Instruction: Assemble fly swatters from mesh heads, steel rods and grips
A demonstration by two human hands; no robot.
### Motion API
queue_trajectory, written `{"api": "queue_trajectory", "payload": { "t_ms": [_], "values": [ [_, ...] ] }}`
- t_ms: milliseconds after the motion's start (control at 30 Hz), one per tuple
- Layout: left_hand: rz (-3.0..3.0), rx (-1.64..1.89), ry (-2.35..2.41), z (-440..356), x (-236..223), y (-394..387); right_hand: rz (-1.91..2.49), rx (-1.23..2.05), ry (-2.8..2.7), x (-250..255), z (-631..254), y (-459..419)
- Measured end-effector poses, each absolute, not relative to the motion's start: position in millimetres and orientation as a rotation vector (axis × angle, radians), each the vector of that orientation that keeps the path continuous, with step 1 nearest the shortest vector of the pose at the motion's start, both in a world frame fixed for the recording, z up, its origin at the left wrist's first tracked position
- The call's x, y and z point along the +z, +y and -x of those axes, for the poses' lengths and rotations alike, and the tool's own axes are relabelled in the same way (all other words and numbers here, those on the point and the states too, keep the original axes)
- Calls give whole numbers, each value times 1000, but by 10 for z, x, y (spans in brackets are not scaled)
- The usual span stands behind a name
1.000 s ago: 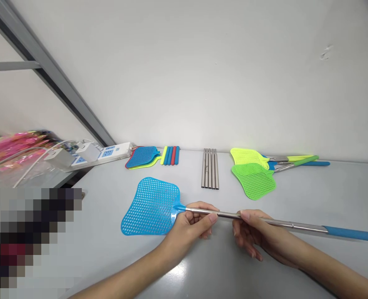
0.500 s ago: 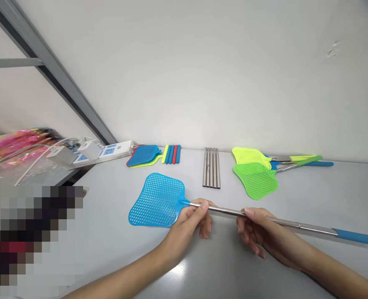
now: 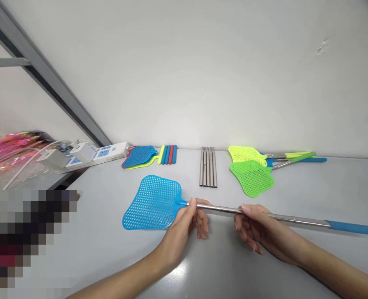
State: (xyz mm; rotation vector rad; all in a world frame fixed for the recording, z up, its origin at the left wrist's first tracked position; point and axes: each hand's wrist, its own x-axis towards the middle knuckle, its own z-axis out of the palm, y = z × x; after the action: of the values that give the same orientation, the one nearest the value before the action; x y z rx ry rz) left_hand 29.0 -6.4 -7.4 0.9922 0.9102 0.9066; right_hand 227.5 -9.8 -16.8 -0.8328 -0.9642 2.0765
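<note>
My left hand [image 3: 184, 226] pinches the steel shaft [image 3: 261, 214] of a blue plastic fly swatter just behind its mesh head [image 3: 152, 202]. The head lies over the grey table top, and its neck meets the shaft beside my left fingers. My right hand [image 3: 258, 228] grips the same shaft further along, with the thumb on top and the fingers curled beneath. Beyond that hand, the shaft ends in a blue handle grip [image 3: 355, 228] that runs out of the right side of the view.
Along the wall lie stacked swatter heads [image 3: 138, 157], coloured grips [image 3: 168, 154], several steel rods [image 3: 208, 167] and assembled green and yellow swatters [image 3: 252, 172]. A power strip [image 3: 98, 156] with white plugs and pink plastic [image 3: 12, 149] sit at the left. A pixelated patch covers the lower left.
The swatter's shaft has swung from a downward slope to the right to nearly level, with the mesh head turning along with it. Both hands stay on the shaft.
</note>
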Motion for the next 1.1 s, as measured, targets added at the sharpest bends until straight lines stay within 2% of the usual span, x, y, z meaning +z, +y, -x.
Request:
{"api": "queue_trajectory", "payload": {
  "t_ms": [500, 767, 1100],
  "values": [
    [-888, 950, 820, -279, -54, -55, 852, 2000, -888, -162, -2293, -104],
    [-606, 1245, 950, -281, -20, -17, 914, 1946, -893, -187, -2286, -115],
    [-859, 1177, 1071, -326, -1, -76, 852, 1884, -821, -207, -2255, -118]
  ]
}}
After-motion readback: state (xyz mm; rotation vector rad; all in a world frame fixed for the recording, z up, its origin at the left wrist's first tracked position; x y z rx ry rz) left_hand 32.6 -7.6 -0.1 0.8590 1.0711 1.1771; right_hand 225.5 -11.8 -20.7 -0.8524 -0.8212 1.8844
